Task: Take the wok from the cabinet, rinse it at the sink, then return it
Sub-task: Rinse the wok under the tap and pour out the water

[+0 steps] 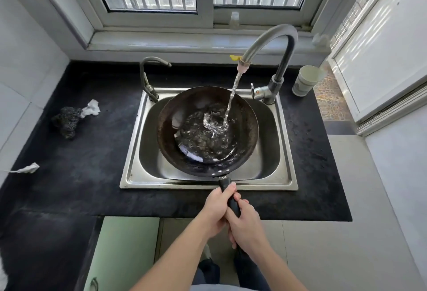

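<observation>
**Two hands on the handle, wok under the tap**

Both hands wrap round the wok's black handle (224, 184). My left hand (216, 209) sits farther up, its thumb lying along the top toward the bowl. My right hand (246, 224) closes round the handle just behind it, nearer my body. The fingers of both curl tight on the handle; neither hand is spread.

The wok (247, 129) sits mouth-up inside the steel sink (136, 176) and fills most of the basin. Its long axis runs near to far: the bowl lies far, and the handle crosses the sink's near rim and points straight back at me. Whether the base rests on the sink floor or hangs in my grip, I cannot tell from this view.

The tap (272, 36) at the far right arches over. Its stream (232, 96) lands a little right of the bowl's middle and churns a shallow pool.

I judge this to be the rinse itself, with the return to the cabinet not yet done. To do it well I would use both hands, since the water adds weight far out from them. I would roll the handle gently so the pool sweeps up the dark walls all round. Then I would tip the far lip down to pour into the basin, with the rim inside the sink so nothing reaches the black counter (92, 152). A sudden twist could slop water toward me.
</observation>
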Demonstrator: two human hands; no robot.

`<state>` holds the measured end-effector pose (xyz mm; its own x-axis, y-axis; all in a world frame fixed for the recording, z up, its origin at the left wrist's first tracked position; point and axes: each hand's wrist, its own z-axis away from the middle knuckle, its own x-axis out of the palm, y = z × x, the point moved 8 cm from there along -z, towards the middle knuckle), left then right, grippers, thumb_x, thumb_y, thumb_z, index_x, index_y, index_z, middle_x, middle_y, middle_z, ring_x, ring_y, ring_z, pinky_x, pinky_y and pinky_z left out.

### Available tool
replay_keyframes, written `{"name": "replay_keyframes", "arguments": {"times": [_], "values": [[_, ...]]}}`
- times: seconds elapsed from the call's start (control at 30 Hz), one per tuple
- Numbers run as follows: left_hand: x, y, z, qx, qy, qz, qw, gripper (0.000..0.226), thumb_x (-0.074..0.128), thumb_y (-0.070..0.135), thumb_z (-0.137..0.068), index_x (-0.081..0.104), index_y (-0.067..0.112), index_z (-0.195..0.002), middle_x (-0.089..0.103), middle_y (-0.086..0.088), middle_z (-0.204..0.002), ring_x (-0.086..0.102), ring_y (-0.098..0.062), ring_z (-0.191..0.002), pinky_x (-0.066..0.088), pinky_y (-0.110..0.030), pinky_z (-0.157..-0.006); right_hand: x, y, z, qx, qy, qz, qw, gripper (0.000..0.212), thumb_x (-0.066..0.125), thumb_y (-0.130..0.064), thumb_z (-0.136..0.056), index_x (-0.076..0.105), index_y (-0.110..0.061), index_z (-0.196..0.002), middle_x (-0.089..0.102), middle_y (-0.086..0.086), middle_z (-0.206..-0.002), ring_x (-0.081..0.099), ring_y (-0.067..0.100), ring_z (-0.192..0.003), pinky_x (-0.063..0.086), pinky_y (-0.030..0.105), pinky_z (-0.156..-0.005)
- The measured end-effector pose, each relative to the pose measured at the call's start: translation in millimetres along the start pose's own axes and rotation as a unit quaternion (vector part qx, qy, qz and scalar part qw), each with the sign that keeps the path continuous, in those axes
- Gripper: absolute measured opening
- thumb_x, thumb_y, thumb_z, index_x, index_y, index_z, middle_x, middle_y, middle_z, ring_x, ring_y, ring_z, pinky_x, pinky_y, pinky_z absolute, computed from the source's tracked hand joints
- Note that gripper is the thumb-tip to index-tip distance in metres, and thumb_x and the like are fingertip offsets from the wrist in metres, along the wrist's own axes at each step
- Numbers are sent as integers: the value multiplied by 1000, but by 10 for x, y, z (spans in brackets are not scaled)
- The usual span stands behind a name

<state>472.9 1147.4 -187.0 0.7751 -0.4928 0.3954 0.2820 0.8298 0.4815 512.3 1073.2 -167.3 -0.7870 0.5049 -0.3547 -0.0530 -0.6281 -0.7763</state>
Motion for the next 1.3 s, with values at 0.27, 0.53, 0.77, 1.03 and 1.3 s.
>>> {"name": "replay_keyframes", "arguments": {"times": [0.27,0.53,0.77,1.03,1.3], "values": [[-102,-200,103,-2,17,-21,1000,17,56,24,-102,52,9,-95,57,0,-70,59,-23,-77,53,-36,-77,84,184,175,16,6,10,1000,16,58,-29,-99,59,-18,-88,67,6,-69,57,11,-46,45,24,-47],[18,-287,-4,-9,13,-33,999,19,57,24,-101,52,8,-93,58,0,-68,58,-23,-76,52,-38,-81,-53,217,193,38,17,-9,999,19,57,-27,-100,58,-14,-86,65,6,-62,56,13,-39,46,31,-43],[137,-123,-150,0,16,-33,999,21,56,27,-101,53,9,-90,58,1,-68,57,-22,-75,50,-38,-80,-206,34,49,36,12,4,999,19,54,-25,-101,57,-8,-92,65,10,-67,54,12,-34,44,25,-37],[-23,-12,-74,8,25,-42,999,22,54,26,-102,53,12,-85,57,2,-67,57,-18,-67,50,-32,-70,-32,-34,8,27,3,15,1000,21,54,-29,-100,57,-9,-93,68,14,-82,59,16,-41,51,30,-41],[-193,-125,23,1,25,-80,996,24,55,26,-102,53,12,-83,58,3,-66,56,-15,-63,50,-32,-72,163,138,118,32,25,16,999,23,55,-35,-97,58,-18,-81,69,11,-77,62,22,-61,56,41,-64]]}}
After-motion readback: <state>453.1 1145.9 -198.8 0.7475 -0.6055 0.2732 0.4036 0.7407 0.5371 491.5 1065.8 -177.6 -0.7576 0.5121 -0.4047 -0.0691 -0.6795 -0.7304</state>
